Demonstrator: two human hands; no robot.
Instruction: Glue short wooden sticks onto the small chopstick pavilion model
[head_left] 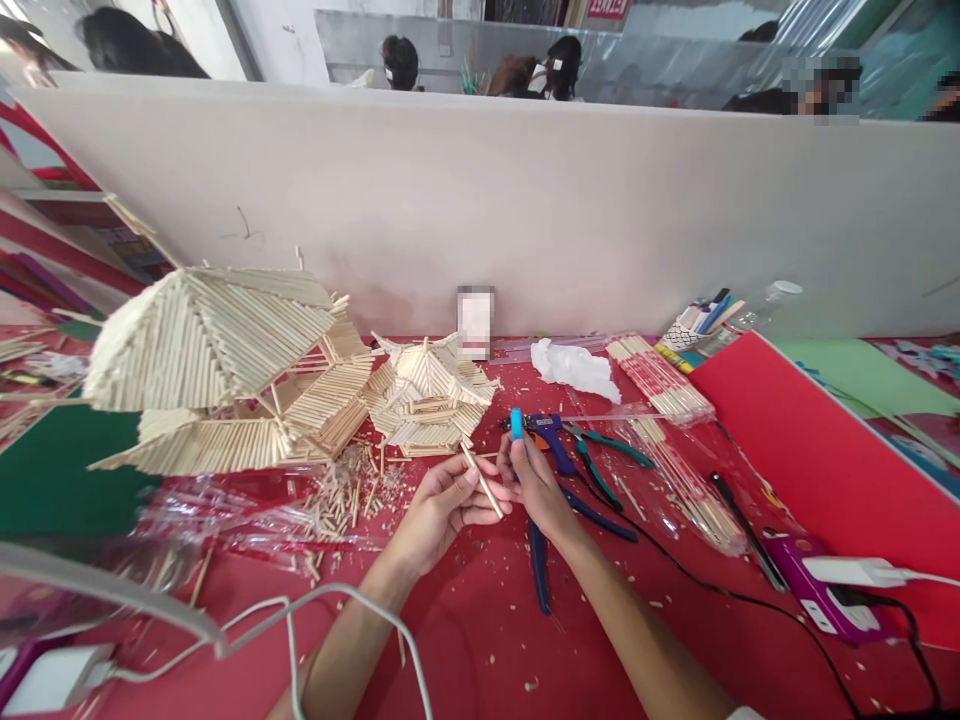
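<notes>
Between the thumb and fingers of my left hand (439, 512) is a short wooden stick (484, 485), slanting down to the right. My right hand (538, 492) is closed around a small object with a bright blue end (517, 422); its lower part is hidden in the fingers, so I cannot tell its kind. Both hands nearly meet in front of a small pavilion model (429, 400) made of wooden sticks. Right beside my right hand lie a blue glue gun (553, 440), green-handled pliers (600, 468) and a blue-handled tool (538, 568), its head covered by the hand.
A larger stick pavilion (217, 335) stands at left, with cut stick bits (349, 500) before it. Bundled sticks (664, 380), white tissue (576, 368) and a purple power strip (825, 585) lie right. A white cable (352, 595) crosses the front left. A pale partition (480, 190) stands behind.
</notes>
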